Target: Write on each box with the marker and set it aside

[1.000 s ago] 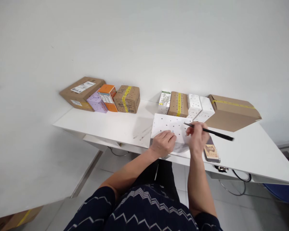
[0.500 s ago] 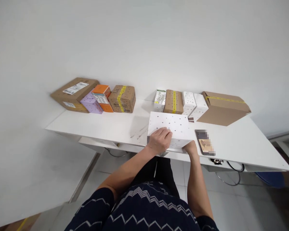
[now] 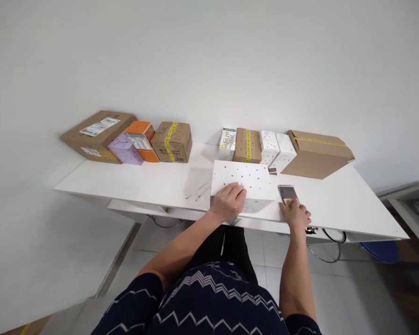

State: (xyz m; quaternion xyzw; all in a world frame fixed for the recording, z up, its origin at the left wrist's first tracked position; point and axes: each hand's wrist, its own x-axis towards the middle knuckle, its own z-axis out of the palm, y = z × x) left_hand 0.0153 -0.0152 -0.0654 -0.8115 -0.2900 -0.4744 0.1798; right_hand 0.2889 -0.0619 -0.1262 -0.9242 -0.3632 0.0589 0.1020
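A large white carton with scattered small dark marks (image 3: 242, 174) stands at the table's front edge, before me. My left hand (image 3: 229, 201) is closed over its front top edge, fingers curled and pressed together; the space under the palm is hidden. To the right of the carton a phone (image 3: 288, 192) lies flat on the table. Over its near half is my right hand (image 3: 296, 215), with the thumb at the left edge and the fingers round the right edge. Only the phone's far end shows.
Against the wall on the left stand a brown carton (image 3: 101, 126), a purple box (image 3: 126, 150), an orange box (image 3: 141, 135) and a taped carton (image 3: 172, 142). Behind the white carton are several smaller boxes and a big brown carton (image 3: 316, 153). Cables (image 3: 330, 253) hang below the table (image 3: 352, 204).
My right hand has left the lower right side of the white carton and moved right onto the phone. My left hand stays on the carton. The view has shifted slightly.
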